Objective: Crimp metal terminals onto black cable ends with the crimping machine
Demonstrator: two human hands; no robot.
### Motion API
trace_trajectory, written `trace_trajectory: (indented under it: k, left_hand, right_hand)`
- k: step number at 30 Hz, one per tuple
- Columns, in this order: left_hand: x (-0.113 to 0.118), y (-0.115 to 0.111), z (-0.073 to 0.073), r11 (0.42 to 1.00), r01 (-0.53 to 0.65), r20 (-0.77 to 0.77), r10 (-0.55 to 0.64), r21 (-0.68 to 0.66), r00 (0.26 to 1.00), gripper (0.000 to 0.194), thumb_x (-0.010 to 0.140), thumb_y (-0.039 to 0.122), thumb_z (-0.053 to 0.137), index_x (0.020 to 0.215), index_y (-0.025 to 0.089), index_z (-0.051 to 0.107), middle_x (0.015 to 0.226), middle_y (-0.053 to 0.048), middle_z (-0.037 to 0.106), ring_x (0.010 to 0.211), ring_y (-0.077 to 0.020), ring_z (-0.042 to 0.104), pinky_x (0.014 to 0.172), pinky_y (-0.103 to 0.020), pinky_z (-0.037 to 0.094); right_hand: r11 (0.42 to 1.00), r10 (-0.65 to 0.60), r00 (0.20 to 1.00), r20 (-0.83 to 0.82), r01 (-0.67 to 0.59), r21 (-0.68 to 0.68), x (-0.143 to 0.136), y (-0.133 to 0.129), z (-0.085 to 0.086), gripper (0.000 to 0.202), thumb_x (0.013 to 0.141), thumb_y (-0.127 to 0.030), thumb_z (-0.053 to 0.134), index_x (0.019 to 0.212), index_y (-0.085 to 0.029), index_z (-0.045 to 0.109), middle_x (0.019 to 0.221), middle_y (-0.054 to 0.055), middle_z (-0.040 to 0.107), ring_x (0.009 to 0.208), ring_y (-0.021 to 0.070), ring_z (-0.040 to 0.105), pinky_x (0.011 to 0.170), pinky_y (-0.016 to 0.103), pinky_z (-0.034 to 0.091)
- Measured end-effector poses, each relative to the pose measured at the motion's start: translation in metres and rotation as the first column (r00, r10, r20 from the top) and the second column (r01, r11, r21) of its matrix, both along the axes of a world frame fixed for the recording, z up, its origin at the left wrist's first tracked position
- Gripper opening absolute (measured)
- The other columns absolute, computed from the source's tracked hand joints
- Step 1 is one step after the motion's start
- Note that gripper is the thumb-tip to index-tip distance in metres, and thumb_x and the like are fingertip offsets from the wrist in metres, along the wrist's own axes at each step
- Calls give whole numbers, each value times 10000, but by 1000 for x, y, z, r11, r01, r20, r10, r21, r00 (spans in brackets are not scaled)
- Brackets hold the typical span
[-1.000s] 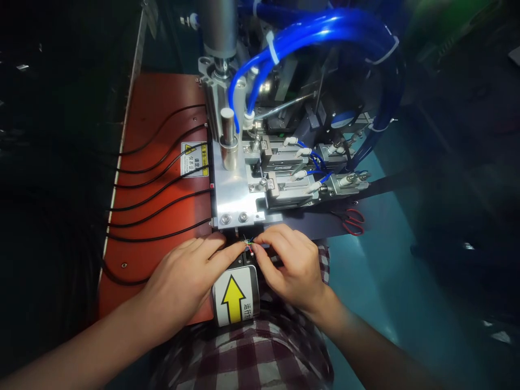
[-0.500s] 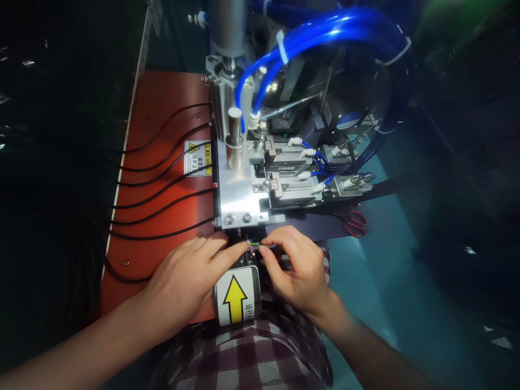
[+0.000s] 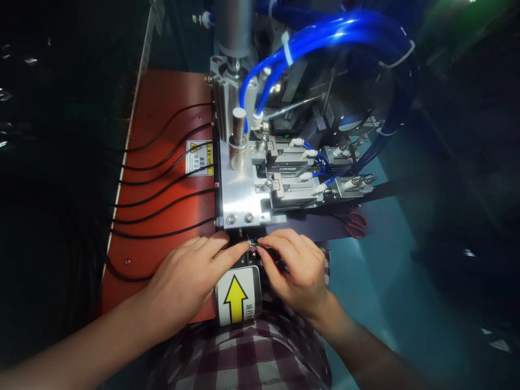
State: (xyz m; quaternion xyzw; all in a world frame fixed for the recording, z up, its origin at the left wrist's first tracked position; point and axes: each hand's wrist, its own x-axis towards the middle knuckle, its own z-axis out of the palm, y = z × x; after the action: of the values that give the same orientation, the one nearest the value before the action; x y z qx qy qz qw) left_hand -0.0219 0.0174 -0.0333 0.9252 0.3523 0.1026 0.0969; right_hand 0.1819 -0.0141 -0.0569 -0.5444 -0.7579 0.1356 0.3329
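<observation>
Thin coloured wires (image 3: 252, 245) fan out between my two hands, just below the front edge of the metal machine (image 3: 239, 203). My left hand (image 3: 190, 276) reaches in from the left, its index fingertip pressing at the wires' left side; its other fingers rest near the machine's front. My right hand (image 3: 294, 268) pinches a dark cable between thumb and index finger, close to the wires. Under the wires is a black fixture (image 3: 242, 261), partly hidden by my fingers. Nearer to me lies a white label with a yellow arrow (image 3: 235, 298).
Black cables (image 3: 162, 236) cross the orange plate (image 3: 162, 119) on the left. Blue air tubes (image 3: 345, 27) arch over the machine. Small cylinders (image 3: 296, 195) stick out to its right. Red-handled scissors (image 3: 356, 224) lie at the right on a dark surface.
My right hand has shifted slightly left, closer to my left fingertip, and less of the coloured wires shows between them. My left hand stays nearly in place. The whole view has shifted slightly.
</observation>
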Motion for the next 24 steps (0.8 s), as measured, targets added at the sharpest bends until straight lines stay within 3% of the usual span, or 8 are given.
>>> trace_trajectory:
  k: [12, 18, 24]
  left_hand:
    - [0, 1, -1, 1000, 2, 14, -1, -27, 1000, 404, 881, 70, 374, 1182, 194, 614, 858, -75, 642, 717, -201, 612, 596, -304, 486]
    - [0, 1, 0, 999, -8, 9, 9, -48, 1000, 420, 878, 71, 366, 1188, 214, 611, 863, -71, 644, 726, -197, 613, 601, -300, 490]
    - [-1, 0, 0, 1000, -6, 5, 6, -22, 1000, 421, 870, 59, 378, 1185, 202, 616, 862, -77, 647, 712, -200, 613, 592, -302, 490]
  right_hand:
    - [998, 8, 987, 158, 3, -65, -2, 7, 12, 137, 866, -196, 525, 782, -164, 628, 733, 32, 649, 631, 156, 556, 591, 314, 348]
    - [999, 38, 943, 330, -42, 4, -2, 13, 17, 173, 868, -228, 513, 762, -175, 640, 672, 20, 622, 536, 151, 436, 549, 328, 307]
    - [996, 73, 935, 346, -83, 16, 0, 16, 18, 188, 885, -232, 503, 771, -173, 640, 636, 12, 602, 527, 148, 444, 533, 324, 308]
